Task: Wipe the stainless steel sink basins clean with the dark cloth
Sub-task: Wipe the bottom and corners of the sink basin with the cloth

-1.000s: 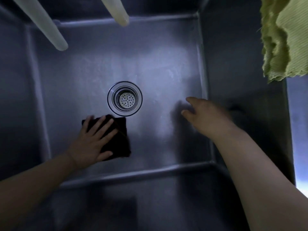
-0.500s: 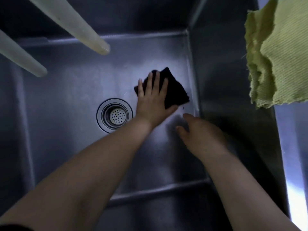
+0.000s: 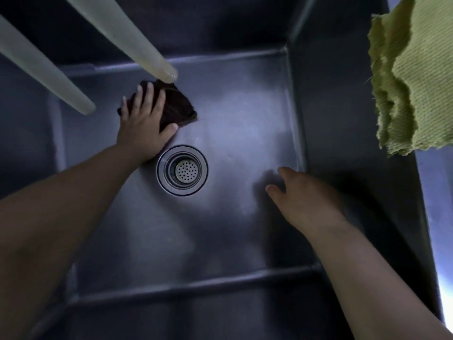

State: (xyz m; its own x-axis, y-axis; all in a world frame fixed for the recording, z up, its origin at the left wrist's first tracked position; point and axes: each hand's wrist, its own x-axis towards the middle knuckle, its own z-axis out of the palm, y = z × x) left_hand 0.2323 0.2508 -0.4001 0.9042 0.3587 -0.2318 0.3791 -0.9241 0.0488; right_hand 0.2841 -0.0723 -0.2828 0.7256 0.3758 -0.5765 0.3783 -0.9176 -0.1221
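Two bare arms are reaching down into 1 steel sink (image 3: 240, 236). Nearest is the sink's front wall, dark and in shadow. There is 1 drain (image 3: 182, 170), 1 dark cloth (image 3: 177, 107), 1 green cloth (image 3: 414, 77) and 2 pale spouts.

The right hand (image 3: 304, 195) is hovering low over the sink floor, near the right wall, to the right of the drain. Its fingers are loose and a bit curled, holding nothing. Can't tell if the tips are touching the steel.

The drain is sitting in the middle of the floor, w/ a round ring and a strainer full of small holes.

The left hand (image 3: 143, 126) is lying just past the drain, on the left. It is pressing flat on the dark cloth, fingers spread wide on top, thumb by the cloth's near edge. The cloth is lying on the sink floor toward the back, sticking out to the right of the fingers and past the tips.

The steel is shining pale in the middle and going dark at the walls.

One spout (image 3: 127, 33) is ending right over the cloth's far corner. The 2nd spout (image 3: 46, 69) is ending more to the left. The green cloth is hanging over the sink's right rim, top right, edges frayed.
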